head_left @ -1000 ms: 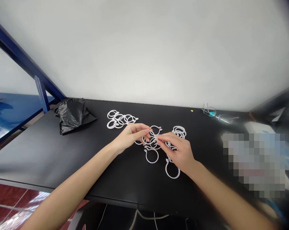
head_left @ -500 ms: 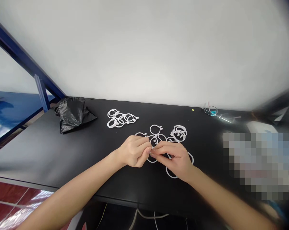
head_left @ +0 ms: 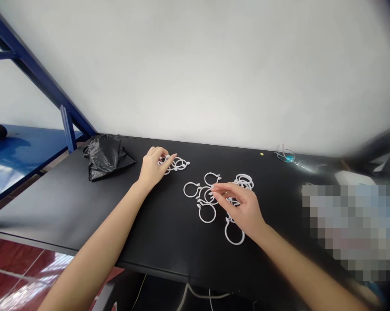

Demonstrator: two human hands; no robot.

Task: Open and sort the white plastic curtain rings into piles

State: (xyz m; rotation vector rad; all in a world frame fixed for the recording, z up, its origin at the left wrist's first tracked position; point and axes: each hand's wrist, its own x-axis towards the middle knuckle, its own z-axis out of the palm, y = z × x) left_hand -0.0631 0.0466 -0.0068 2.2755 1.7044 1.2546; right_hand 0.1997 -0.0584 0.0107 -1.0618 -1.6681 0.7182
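My left hand [head_left: 153, 166] is over the far-left pile of white plastic curtain rings [head_left: 181, 164], with its thumb stretched out apart from the curled fingers. It touches or hovers just above the rings there, and part of that pile is hidden behind it. Over a second, looser group, my right hand [head_left: 240, 205] brings thumb and fingertips close together at the clasp of a white curtain ring [head_left: 206, 195]. Around it lie more rings with their clasps undone, including a ring [head_left: 191, 190] to its left and another [head_left: 234, 233] nearer me.
A crumpled black plastic bag [head_left: 106, 157] lies at the back left of the black table [head_left: 159, 229]. Eyeglasses [head_left: 286, 156] rest by the wall at the right. Beyond the left end stand a blue metal frame [head_left: 42, 73] and a blue surface [head_left: 26, 160].
My hands were together over the loose rings and have parted. The left moved left and away to the far pile, its fist loosening. The right stayed near the loose rings.
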